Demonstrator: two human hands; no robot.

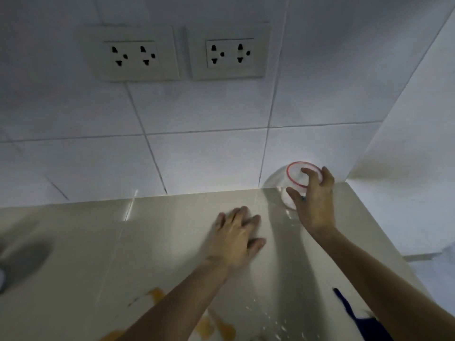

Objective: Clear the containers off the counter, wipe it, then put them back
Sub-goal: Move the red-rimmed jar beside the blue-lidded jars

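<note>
Left hand (237, 236) flat on counter (98, 242); right hand (314, 203) fingers curled around container (295, 178).

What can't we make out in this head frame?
- Container contents: head view, the right hand covers much of its clear body; its grip is on the red-rimmed lid.
- Grey object at the left edge: cut off and motion-blurred, unidentifiable.
- Orange patches on the counter: partly behind the left forearm and cut by the bottom edge; spill or pattern unclear.
- Blue item bottom right: cut off, partly behind the right forearm.
</note>
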